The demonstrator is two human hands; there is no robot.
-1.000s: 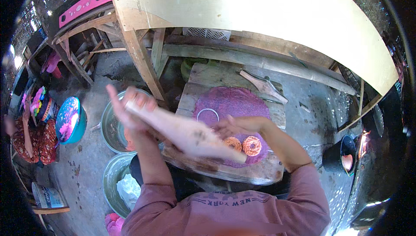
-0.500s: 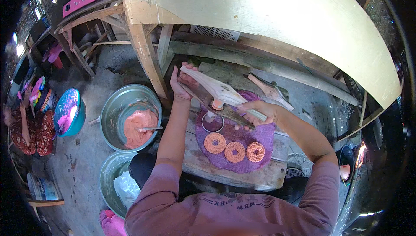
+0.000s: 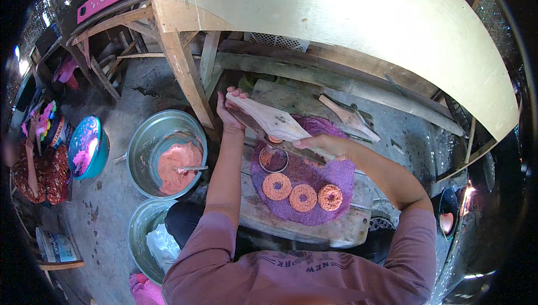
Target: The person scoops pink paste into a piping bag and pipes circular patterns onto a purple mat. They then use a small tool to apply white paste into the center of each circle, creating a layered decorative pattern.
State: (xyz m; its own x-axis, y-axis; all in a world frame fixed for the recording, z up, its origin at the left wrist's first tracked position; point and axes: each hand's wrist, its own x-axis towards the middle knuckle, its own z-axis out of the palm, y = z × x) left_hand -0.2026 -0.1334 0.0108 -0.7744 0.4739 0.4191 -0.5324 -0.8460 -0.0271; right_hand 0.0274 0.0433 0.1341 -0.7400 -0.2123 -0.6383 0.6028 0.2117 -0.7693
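A wooden press [image 3: 268, 115] made of two long pieces, a pale one over a darker one, slants across the middle. My left hand [image 3: 230, 113] is closed round its far left end. Its lower right end is gripped by my right hand [image 3: 330, 148]. Between the pieces shows a bit of orange dough [image 3: 274, 139]. Just under the press, a metal ring [image 3: 274, 160] lies on a purple cloth [image 3: 342, 176], with strands of orange dough inside its left side. Three ring-shaped pieces of orange dough [image 3: 303, 198] lie nearer me on the cloth.
The cloth covers a low wooden board [image 3: 336, 232]. To the left stands a basin [image 3: 137, 154] of orange dough with a spoon [image 3: 195, 168]; a second basin [image 3: 137, 229] holds a plastic bag. Another person [image 3: 33, 176] sits far left by a teal basin [image 3: 101, 154]. A pale panel [image 3: 347, 19] overhangs ahead.
The two pieces of the press have come closer together, and the orange dough between them shows less. Dough strands now lie inside the metal ring. My left hand has lowered slightly.
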